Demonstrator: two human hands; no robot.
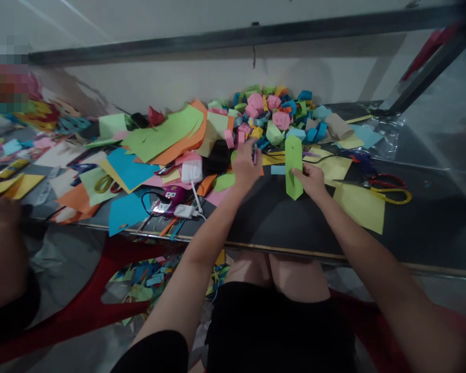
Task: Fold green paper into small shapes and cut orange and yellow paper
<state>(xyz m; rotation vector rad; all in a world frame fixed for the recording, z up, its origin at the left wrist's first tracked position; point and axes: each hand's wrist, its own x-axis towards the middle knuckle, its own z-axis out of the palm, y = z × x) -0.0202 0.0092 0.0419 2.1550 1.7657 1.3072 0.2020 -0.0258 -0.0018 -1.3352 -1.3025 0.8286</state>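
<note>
My right hand (311,181) pinches the lower right edge of a long light-green paper strip (294,155), which stands upright above the dark tabletop. The strip has pointed ends and a small dark mark near its top. My left hand (246,165) is raised to the left of the strip, its fingers closed on a small purple pen-like object (255,154) that is partly hidden. Just behind my left hand lies a heap of folded paper shapes (281,120) in pink, blue, green and orange. A blue paper piece (278,170) rests between my hands.
Scissors with red and yellow handles (390,189) lie right, beside a yellow sheet (363,210). Left are large green sheets (163,134), blue sheets (130,212) and a purple power socket (173,197) with chargers and cables. Another person's arm (2,243) is at far left.
</note>
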